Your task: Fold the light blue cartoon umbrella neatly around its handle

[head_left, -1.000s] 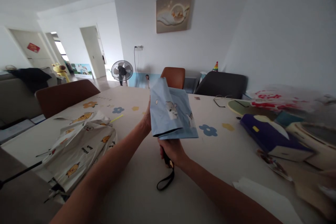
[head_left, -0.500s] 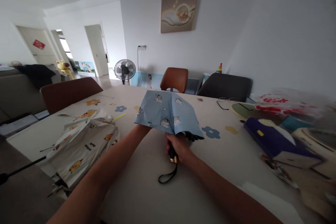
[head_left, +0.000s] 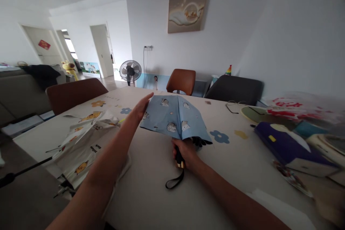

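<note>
Our right hand (head_left: 185, 151) grips the black handle (head_left: 178, 157) of a blue folding umbrella (head_left: 169, 115) over the table (head_left: 145, 196); our left hand (head_left: 142, 107) is at its left edge, but we cannot tell whether it grasps there. A cartoon-print umbrella (head_left: 84, 151) lies to our left.

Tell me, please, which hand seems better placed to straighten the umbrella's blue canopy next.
Probably the left hand: it is at the left edge of the canopy, though its grip is unclear. The right hand is wrapped around the black handle, so using it would likely mean letting go.
</note>
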Tool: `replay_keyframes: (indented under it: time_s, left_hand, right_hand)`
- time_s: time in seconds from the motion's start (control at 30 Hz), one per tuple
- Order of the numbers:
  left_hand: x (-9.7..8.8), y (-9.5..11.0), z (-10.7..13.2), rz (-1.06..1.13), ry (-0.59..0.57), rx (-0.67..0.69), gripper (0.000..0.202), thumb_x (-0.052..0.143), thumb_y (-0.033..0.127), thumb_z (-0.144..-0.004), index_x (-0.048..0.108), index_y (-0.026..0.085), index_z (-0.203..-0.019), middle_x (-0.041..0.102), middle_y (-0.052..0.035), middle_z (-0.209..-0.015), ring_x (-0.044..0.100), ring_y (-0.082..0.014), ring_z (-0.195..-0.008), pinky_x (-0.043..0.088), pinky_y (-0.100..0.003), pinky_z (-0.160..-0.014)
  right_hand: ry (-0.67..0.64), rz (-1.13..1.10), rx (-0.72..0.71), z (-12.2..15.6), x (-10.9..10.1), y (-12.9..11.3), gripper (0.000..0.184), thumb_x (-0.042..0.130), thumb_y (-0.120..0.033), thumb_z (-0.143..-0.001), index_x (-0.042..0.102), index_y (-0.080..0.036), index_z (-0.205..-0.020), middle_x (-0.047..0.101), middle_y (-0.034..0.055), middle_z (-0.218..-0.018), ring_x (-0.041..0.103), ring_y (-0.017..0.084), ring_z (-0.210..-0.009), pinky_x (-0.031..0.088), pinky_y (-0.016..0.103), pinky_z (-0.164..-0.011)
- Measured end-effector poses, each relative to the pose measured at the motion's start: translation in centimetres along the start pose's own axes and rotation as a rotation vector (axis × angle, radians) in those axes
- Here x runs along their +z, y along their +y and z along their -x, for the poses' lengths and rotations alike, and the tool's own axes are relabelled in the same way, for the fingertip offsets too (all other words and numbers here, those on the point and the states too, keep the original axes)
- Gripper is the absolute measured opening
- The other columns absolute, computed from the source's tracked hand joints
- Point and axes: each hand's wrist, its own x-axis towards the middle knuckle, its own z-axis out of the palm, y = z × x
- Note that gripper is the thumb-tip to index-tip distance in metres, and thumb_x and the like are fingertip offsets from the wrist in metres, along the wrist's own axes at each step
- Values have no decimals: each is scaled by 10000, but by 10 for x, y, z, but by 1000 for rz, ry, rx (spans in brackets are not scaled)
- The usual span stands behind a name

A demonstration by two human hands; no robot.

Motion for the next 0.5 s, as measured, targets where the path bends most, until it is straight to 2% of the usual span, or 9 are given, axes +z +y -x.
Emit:
replay_keyframes:
  time_s: [0.07,0.13,0.23,0.37,0.5]
  left_hand:
    - [0,5,0,-71,65,20,297,659,367,-660,644,104,-797,665,-87,-688,624,-192,-635,501,-292,-621]
    - [4,4,-1,-178,213,97,197,692,250,-612,635,102,-729,645,-65,-608,593,-165,-537,486,-281,-577]
    - [9,-1,-5,-256,350,221,149,666,250,-628,619,117,-674,597,-25,-517,547,-142,-452,448,-268,-509]
    - [9,-4,-11,-331,360,325,195,617,322,-676,611,127,-663,555,6,-481,515,-121,-437,397,-231,-461]
    - [8,-4,-12,-366,344,380,170,596,310,-687,606,140,-690,525,28,-472,469,-96,-421,342,-199,-428]
  right_hand:
    - [12,-10,17,-1,1,0,246,495,-199,-717,453,-163,-478,461,-22,-353,438,87,-280,375,192,-296]
    - [20,-6,30,-1,1,0,250,496,-202,-721,454,-161,-477,460,-22,-351,434,84,-280,372,187,-296]
    - [2,-11,25,0,1,0,252,498,-212,-726,461,-158,-483,462,-21,-354,434,84,-283,372,189,-300]
    - [-30,-4,12,2,-1,0,240,496,-208,-726,456,-163,-494,464,-19,-355,441,94,-287,371,200,-306]
    - [-74,-43,12,1,-3,1,239,496,-217,-731,447,-166,-503,450,-31,-362,428,85,-293,372,195,-314]
